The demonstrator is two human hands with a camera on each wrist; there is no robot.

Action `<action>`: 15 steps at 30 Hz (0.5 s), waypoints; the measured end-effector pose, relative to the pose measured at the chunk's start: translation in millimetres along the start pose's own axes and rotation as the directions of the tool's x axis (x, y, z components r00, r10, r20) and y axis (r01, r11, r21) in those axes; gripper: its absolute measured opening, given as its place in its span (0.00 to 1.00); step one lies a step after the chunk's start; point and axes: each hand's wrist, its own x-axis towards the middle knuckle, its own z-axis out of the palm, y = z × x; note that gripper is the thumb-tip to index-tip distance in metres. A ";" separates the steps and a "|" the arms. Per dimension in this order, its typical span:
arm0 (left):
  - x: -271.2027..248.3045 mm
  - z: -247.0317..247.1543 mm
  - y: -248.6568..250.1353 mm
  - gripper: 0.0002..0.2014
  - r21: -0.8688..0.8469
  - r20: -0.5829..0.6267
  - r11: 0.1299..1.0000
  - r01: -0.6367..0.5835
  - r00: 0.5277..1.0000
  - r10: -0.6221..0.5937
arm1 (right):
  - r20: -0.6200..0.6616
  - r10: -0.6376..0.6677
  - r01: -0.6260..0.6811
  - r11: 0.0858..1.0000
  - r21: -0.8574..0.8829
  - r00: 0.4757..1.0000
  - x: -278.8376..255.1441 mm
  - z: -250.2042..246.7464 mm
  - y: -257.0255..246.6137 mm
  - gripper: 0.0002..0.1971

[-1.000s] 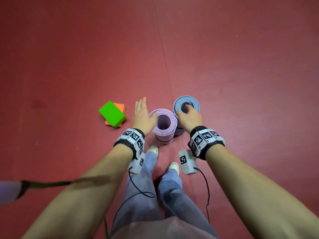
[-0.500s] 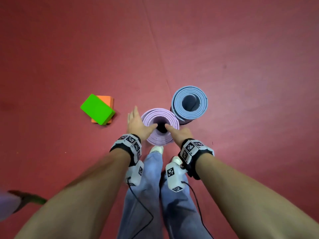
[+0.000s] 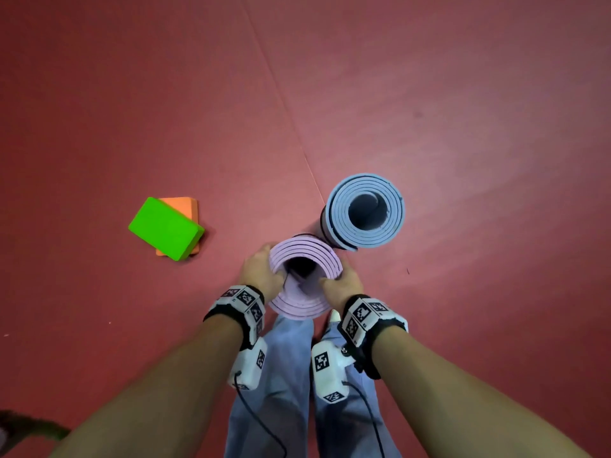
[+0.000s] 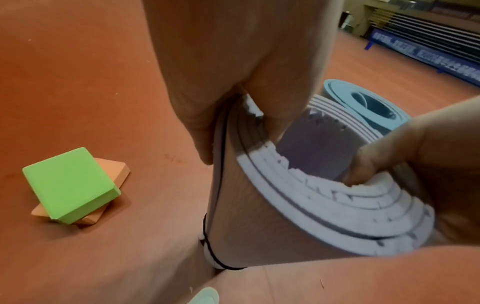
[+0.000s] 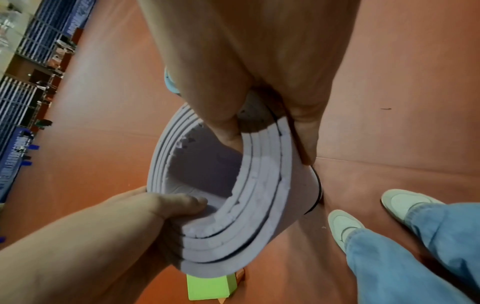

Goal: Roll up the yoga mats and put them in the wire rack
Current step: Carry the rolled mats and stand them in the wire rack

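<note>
Dim, warm indoor light; red floor [image 3: 429, 94] brighter at upper right. Soft shadows. Strong wide-angle bending at edges. Wrist views soft, noisy, blocky.

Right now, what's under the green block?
An orange block lies under the green block, skewed so its corners stick out. Its middle is covered; anything beneath it on the red floor can't be seen.

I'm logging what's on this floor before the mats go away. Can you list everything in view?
purple mat: 1, lilac, rolled, upright, gripped at its top rim
blue mat: 1, light blue, rolled, standing on end just beyond the purple mat
green block: 1, bright green, lying on the orange block, left of the mats
orange block: 1, orange, on the floor under the green block
floor: red, with a seam
left hand: 1, grips the purple mat's left rim
right hand: 1, grips its right rim
</note>
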 end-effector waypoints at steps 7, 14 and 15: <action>-56.9 -20.3 12.2 0.21 -0.045 0.050 0.999 -0.014 0.999 0.016 | -0.035 -0.005 0.002 0.996 -0.087 0.999 -50.8 -13.9 -7.7 0.24; -131.8 -37.7 59.1 0.18 -0.172 0.079 0.983 -0.060 0.994 0.074 | -0.183 0.036 -0.032 0.999 0.026 0.982 -130.3 -60.3 3.8 0.17; -139.1 -38.6 66.7 0.18 -0.216 0.087 0.974 -0.067 0.992 0.088 | -0.213 0.042 -0.033 0.998 0.046 0.976 -140.9 -67.4 5.4 0.18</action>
